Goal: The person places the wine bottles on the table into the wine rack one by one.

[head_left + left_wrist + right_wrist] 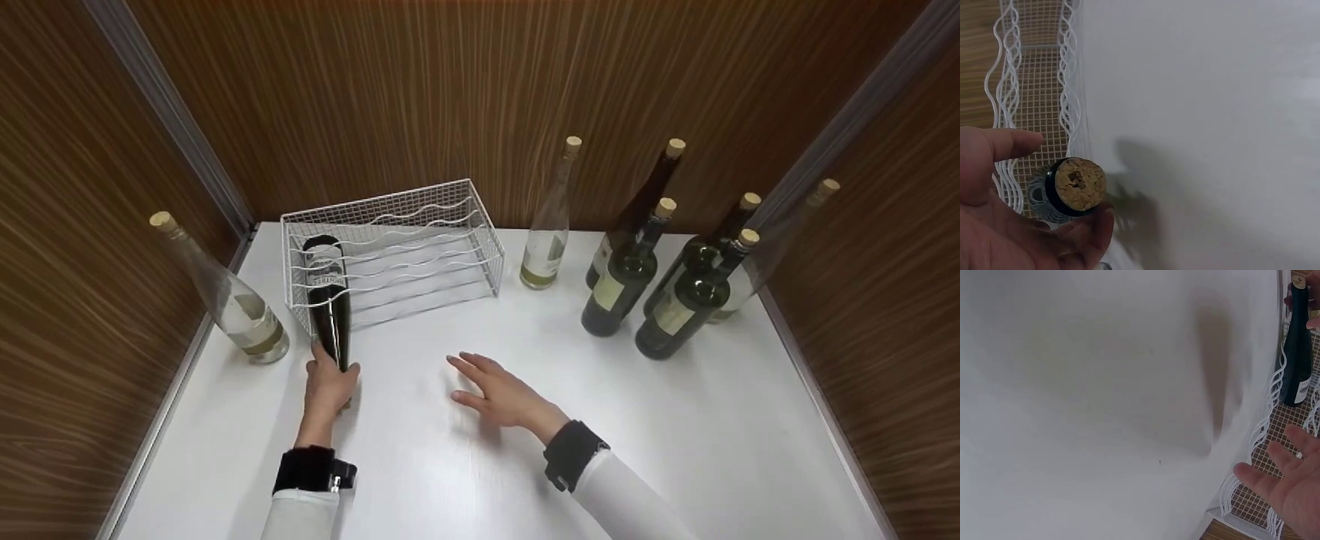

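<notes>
A dark wine bottle (330, 319) lies in the left end of a white wire wine rack (491, 251), its base toward the back and its neck sticking out at the front. My left hand (328, 386) is at that neck. In the left wrist view its fingers curl under the neck beside the cork (1080, 185), while the thumb stands out above. My right hand (502, 394) hovers over the white table in front of the rack, fingers spread, holding nothing. The right wrist view shows its open palm near the rack and the bottle beyond.
A clear corked bottle (251, 326) stands left of the rack, another clear one (544, 251) just right of it. Several dark bottles, including a green one (619, 281), stand close together at the right with a clear one. Wood-grain panels (375, 97) enclose the table.
</notes>
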Demonstrator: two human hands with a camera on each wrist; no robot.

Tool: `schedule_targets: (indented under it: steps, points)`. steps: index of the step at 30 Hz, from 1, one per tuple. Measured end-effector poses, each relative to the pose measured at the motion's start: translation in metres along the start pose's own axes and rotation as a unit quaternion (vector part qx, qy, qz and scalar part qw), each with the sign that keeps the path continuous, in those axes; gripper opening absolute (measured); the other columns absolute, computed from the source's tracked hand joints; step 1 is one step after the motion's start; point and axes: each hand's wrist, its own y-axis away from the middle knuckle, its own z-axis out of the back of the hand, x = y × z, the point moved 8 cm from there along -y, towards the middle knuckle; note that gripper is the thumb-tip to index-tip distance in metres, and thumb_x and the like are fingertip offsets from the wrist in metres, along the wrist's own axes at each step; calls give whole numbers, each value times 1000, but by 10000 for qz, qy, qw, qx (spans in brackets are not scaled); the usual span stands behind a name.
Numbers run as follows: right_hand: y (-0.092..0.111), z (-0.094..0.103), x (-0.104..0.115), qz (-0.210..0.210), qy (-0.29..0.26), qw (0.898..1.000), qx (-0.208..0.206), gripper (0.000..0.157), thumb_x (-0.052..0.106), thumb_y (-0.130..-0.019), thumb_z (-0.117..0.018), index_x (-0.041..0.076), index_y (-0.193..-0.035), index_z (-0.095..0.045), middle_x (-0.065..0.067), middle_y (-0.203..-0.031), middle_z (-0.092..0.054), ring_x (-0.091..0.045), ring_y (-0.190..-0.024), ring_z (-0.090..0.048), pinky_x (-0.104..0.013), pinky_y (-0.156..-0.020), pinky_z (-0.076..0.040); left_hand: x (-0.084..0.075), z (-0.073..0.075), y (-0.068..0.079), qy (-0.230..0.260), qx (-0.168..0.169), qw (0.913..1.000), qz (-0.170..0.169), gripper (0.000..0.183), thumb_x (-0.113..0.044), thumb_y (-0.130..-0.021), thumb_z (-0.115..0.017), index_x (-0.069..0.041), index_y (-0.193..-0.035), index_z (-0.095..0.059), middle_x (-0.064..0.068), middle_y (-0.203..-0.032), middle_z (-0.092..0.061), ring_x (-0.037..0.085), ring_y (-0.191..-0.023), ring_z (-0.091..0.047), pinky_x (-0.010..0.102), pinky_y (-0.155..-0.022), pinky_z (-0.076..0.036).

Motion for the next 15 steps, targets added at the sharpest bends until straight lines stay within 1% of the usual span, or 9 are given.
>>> schedule_targets:
  steps: [2,6,7,10,15]
  points:
    - [1,2,0,6,58,10000,-15,69,63,-98,-38,30,-157,-25,-6,-158,-27,-27,-145,-23,-47,-114,-28,-5,2,5,-343,-143,9993,-74,89,-21,-95,-55,6,-152,8,42,-136,-27,52,-112,-46,52,-80,-50]
    - [4,7,-1,30,184,9998,-90,69,63,-98,-38,29,-157,-25,-7,-158,-28,-28,-145,-24,-48,-113,-28,-19,4,11,-876,-416,9949,-293,90,-22,-93,-60,6,-153,2,40,-134,-30,54,-119,-42,61,-89,-43]
    - [5,8,-1,29,197,9997,-110,69,63,-99,-38,28,-157,-25,-7,-158,-28,-28,-145,-24,-48,-113,-28,-22,4,13,-973,-451,9936,-344,90,-22,-93,-61,6,-153,1,40,-134,-30,54,-122,-39,64,-92,-39]
    - [7,12,-3,12,205,9996,-174,69,62,-99,-39,28,-157,-25,-6,-158,-27,-28,-145,-24,-47,-114,-28,-31,1,18,-1138,-448,9911,-523,89,-22,-92,-62,4,-154,-3,40,-137,-27,56,-126,-34,67,-94,-36]
    - [10,18,-7,-46,166,9995,-278,70,64,-98,-38,28,-157,-26,-7,-159,-27,-28,-145,-24,-48,-113,-28,-43,-8,27,-1315,-405,9867,-868,79,-22,-91,-65,2,-153,-21,41,-140,-23,55,-129,-29,69,-94,-34]
